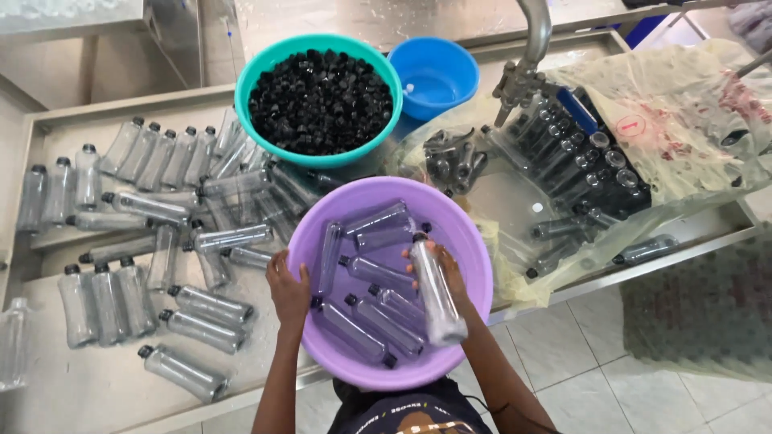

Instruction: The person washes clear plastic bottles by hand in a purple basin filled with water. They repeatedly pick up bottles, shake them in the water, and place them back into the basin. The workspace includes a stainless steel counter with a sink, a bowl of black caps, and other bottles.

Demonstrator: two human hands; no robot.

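Inside the purple basin (474,265) at the centre of a steel worktable (48,394), we see our 2 hands at work among clear plastic bottles with black caps. Our right hand (446,273) is closed around 1 capped bottle (437,291), which stands nearly upright above the basin, cap pointing away from us and base towards our body, its long axis running almost straight from far to near. Our left hand (288,289) rests on the basin's left rim, fingers curled over the edge and gripping only the rim. Between the 2 hands, about 6 more loose bottles (366,269) lie flat on the basin floor, most angled diagonally with caps towards the left; they sit just beside both hands, slightly closer to the right one. To the left of the basin, many finished bottles (153,257) lie in rows on the table. Beyond it sit a teal bowl (265,68) heaped with black caps (320,100) and a blue bowl (438,72).
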